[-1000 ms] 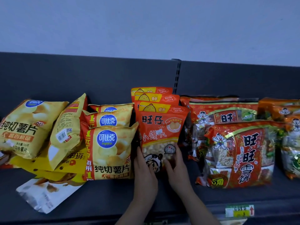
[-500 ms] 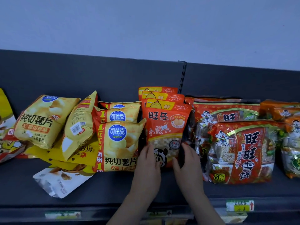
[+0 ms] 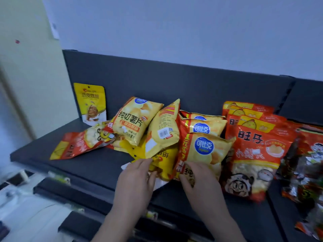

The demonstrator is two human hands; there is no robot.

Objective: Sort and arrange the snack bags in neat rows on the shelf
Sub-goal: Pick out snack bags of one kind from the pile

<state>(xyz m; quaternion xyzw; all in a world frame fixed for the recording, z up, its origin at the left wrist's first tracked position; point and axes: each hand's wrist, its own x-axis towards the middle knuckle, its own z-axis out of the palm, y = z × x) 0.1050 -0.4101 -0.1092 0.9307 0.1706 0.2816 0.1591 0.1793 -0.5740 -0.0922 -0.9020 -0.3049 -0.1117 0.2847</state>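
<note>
Head: right hand (image 3: 197, 179) on chip bag (image 3: 208, 151)

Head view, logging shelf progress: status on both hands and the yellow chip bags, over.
Left hand open, touching flat yellow bag in loose pile. Right hand open on front yellow blue-logo chip bag. Yellow barcode-side bag leans against that row.

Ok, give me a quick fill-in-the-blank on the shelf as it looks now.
1. The right hand rests on a chip bag whose round logo is ____.
2. The pouch stands upright at the far ____ end of the shelf.
3. The orange bags stand to the ____ of that chip bag.
4. The tilted bag shows a printed ____ on a white label.

Missing words: blue; left; right; barcode.
</note>
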